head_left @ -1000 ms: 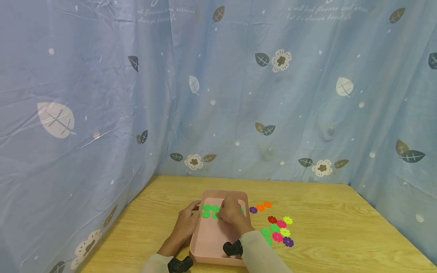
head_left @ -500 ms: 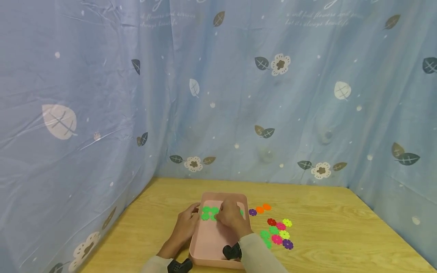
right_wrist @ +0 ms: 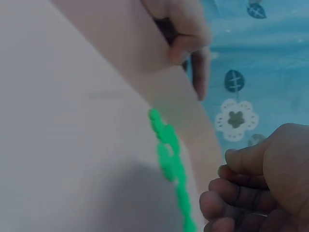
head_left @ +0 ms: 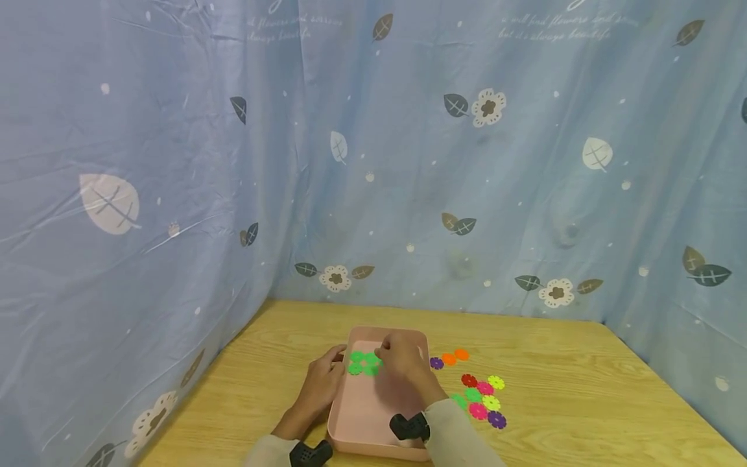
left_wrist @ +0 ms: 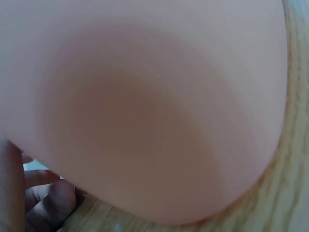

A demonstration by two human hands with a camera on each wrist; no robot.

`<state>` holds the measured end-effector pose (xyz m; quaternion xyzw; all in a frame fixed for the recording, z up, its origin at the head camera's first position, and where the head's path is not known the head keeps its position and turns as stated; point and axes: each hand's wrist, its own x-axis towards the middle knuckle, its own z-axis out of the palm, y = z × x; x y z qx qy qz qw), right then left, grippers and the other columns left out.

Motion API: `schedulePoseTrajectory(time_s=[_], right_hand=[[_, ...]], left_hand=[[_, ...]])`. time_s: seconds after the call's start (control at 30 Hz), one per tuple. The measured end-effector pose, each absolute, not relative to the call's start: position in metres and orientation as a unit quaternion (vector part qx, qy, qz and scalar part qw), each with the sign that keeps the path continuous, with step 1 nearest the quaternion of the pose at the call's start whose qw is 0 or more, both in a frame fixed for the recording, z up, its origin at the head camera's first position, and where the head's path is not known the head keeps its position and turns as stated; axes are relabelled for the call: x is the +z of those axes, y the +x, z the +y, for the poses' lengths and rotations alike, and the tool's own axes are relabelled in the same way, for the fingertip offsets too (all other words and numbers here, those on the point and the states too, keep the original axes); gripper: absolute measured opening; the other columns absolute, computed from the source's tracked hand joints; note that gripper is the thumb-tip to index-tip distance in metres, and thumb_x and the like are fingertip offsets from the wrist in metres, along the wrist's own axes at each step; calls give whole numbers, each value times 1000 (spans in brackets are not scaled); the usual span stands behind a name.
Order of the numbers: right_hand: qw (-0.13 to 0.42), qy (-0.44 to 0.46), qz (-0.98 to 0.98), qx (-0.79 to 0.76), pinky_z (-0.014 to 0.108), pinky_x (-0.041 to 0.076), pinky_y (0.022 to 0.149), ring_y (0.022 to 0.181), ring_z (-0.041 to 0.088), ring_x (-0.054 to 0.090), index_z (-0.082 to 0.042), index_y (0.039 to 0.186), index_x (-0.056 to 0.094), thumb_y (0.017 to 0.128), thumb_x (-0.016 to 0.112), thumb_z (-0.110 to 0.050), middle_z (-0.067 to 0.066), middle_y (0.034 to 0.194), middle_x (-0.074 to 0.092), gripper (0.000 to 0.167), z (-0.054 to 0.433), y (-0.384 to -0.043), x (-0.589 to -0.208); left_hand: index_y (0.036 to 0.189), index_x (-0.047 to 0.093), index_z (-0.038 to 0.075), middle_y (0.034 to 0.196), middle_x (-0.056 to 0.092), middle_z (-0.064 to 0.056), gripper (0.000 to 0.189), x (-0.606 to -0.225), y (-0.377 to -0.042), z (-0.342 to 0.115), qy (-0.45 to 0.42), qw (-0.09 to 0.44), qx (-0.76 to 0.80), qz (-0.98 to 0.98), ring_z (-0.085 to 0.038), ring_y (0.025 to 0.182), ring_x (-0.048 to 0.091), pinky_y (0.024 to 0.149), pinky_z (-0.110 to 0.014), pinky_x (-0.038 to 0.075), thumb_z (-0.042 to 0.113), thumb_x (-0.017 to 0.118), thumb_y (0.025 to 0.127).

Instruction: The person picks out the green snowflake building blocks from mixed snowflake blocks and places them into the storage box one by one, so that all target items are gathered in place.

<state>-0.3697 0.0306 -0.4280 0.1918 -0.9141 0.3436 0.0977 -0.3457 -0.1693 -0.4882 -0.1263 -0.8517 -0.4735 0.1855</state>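
A pink tray (head_left: 362, 415) stands on the table. Inside it, toward the far end, lie several green flower-shaped plastic discs (head_left: 356, 368), and the right wrist view shows them in a line along the tray floor (right_wrist: 169, 157). My left hand (head_left: 323, 383) grips the tray's left side, thumb at the rim and fingers outside. My right hand (head_left: 404, 357) is above the tray beside the green discs, its fingers loosely bent, with nothing seen between thumb and fingers (right_wrist: 212, 205). It covers part of the row. The left wrist view is mostly filled by the tray wall (left_wrist: 145, 121).
Right of the tray, loose flower discs lie on the wooden table (head_left: 554, 370): a purple one (head_left: 437, 363) with two orange ones (head_left: 449, 359), and a cluster with red (head_left: 469, 381), pink (head_left: 478, 410), yellow and green discs. A blue patterned curtain (head_left: 408, 162) surrounds the table.
My right hand has risen off the green discs and shifted slightly right, uncovering more of those on its left. The left hand keeps its grip on the tray.
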Motion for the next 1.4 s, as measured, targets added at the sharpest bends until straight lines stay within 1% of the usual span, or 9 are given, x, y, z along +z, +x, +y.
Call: schedulePoseTrajectory(time_s=[0.13, 0.27, 0.33, 0.47, 0.77, 0.97, 1.07, 1.27, 1.4], right_hand=[[138, 209, -921, 297, 26, 28, 52, 46, 9, 28, -16, 57, 48, 96, 67, -16, -9, 51, 31, 44, 36, -365, -413], [94, 202, -905, 364, 29, 39, 58, 52, 12, 42, -6, 78, 65, 99, 62, -10, 0, 63, 52, 22, 47, -362, -398], [87, 196, -897, 386, 30, 41, 59, 54, 15, 45, -3, 85, 67, 100, 61, -9, 5, 69, 58, 18, 53, -361, -393], [93, 187, -897, 390, 32, 45, 62, 61, 17, 52, -5, 90, 69, 99, 62, -10, 7, 79, 64, 13, 62, -360, -387], [105, 178, -908, 364, 36, 51, 67, 73, 16, 58, -6, 95, 70, 97, 66, -11, 2, 85, 65, 7, 82, -355, -383], [91, 161, -905, 384, 33, 48, 56, 60, 17, 56, -6, 92, 68, 96, 67, -11, 2, 75, 61, 6, 101, -351, -388], [86, 151, -905, 389, 33, 48, 56, 58, 16, 57, -6, 91, 68, 95, 68, -10, 2, 75, 62, 5, 110, -348, -391], [80, 146, -907, 386, 36, 49, 64, 74, 19, 61, -4, 96, 69, 91, 73, -9, 4, 84, 64, 8, 127, -342, -397], [56, 148, -905, 395, 35, 50, 63, 73, 21, 62, 0, 100, 68, 89, 74, -6, 6, 84, 63, 14, 138, -338, -400]], left_hand=[[139, 59, 3, 114, 71, -15, 44, -487, -345, -169, -124, 185, -473, -852, -25, 97, 69, 81, -41, 54, 8, 42, 99], [140, 58, 3, 115, 71, -14, 45, -487, -343, -168, -119, 177, -475, -853, -23, 97, 68, 81, -39, 54, 8, 42, 99], [140, 58, 2, 115, 71, -15, 45, -486, -343, -168, -121, 178, -475, -853, -24, 97, 68, 81, -40, 54, 8, 42, 99], [140, 58, 1, 115, 71, -16, 45, -485, -343, -168, -122, 181, -475, -853, -27, 97, 69, 81, -42, 54, 8, 42, 98], [142, 55, 1, 117, 69, -17, 45, -486, -343, -169, -125, 174, -480, -851, -23, 94, 69, 78, -37, 55, 9, 42, 100], [142, 55, 0, 116, 70, -16, 45, -486, -343, -168, -127, 176, -480, -850, -21, 92, 69, 77, -36, 55, 10, 42, 100], [143, 55, 2, 117, 70, -14, 45, -486, -343, -169, -120, 172, -481, -851, -20, 93, 68, 79, -36, 54, 10, 42, 100], [142, 56, 1, 116, 70, -15, 45, -486, -343, -169, -123, 175, -481, -850, -22, 95, 69, 80, -38, 55, 10, 43, 99], [141, 57, 1, 117, 70, -16, 45, -486, -343, -168, -121, 177, -484, -848, -24, 96, 69, 79, -37, 55, 9, 44, 99]])
